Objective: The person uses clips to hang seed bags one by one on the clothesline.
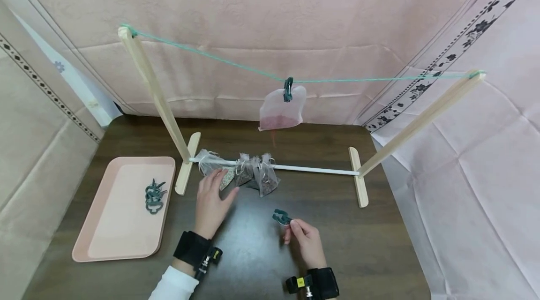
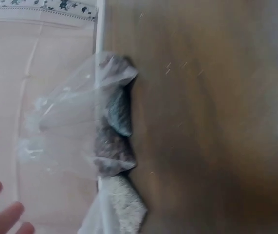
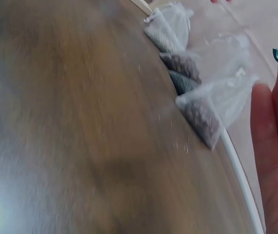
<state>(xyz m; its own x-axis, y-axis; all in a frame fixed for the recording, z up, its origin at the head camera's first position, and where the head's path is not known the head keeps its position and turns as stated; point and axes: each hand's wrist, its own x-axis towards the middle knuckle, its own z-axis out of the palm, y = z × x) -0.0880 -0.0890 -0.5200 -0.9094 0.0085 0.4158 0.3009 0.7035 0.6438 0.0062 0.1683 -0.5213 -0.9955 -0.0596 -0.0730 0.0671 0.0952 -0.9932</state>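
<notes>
A green clip [image 1: 282, 218] is being pinched between the thumb and forefinger of the right hand [image 1: 308, 243], on the near side of the white rod [image 1: 316, 168], while the left hand [image 1: 212, 205], its thumb and fingers spread, is being held at the leftmost bag [image 1: 229, 178], though whether it is being touched cannot be told. Along the rod's left half, this bag and the other small bags [image 1: 266, 179] are being displayed in a row; above the rod, a pink-bottomed bag [image 1: 276, 113] is being held on a cord [image 1: 228, 62] by a second clip [image 1: 288, 89]. The cord is being supported by wooden posts [image 1: 156, 93] at the rod's ends, and left of the rod more clips [image 1: 154, 195] are being held in a pink tray [image 1: 101, 225].
</notes>
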